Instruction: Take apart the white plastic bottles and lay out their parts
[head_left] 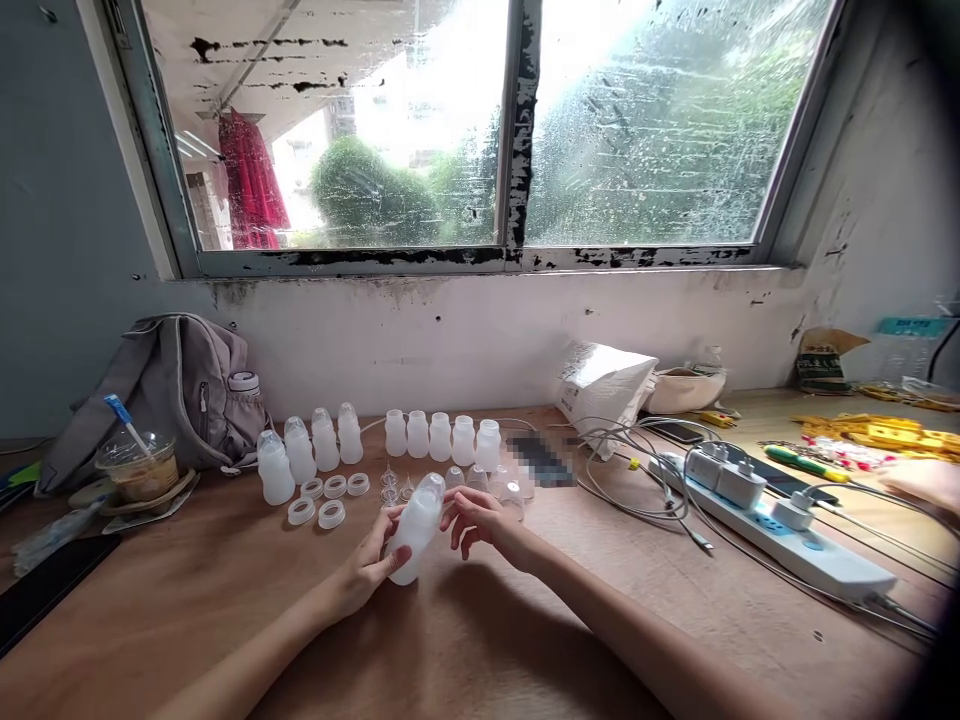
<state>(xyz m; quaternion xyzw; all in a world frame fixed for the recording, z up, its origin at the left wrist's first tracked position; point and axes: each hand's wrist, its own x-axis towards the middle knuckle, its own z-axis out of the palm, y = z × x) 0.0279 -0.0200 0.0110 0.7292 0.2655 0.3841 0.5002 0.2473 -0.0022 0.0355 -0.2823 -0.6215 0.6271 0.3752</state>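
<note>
On the left of the table, a plastic cup with a straw stands before a grey backpack. Next come four upright capped bottles and, near them, five white rings. Then comes the left hand: its grip is closed around the held bottle, in front of the rows. This bottle's long axis is tilted, with the capped top leaning to the right and away from the person. The top is the end nearer to the right hand, so it lies just left of that grip. The right fingers are half bent and apart, with nothing seen between them; whether they touch the bottle, I cannot tell. Behind stand five uncapped bottles; clear caps are beyond the right hand. Farther right lies a power strip.
</note>
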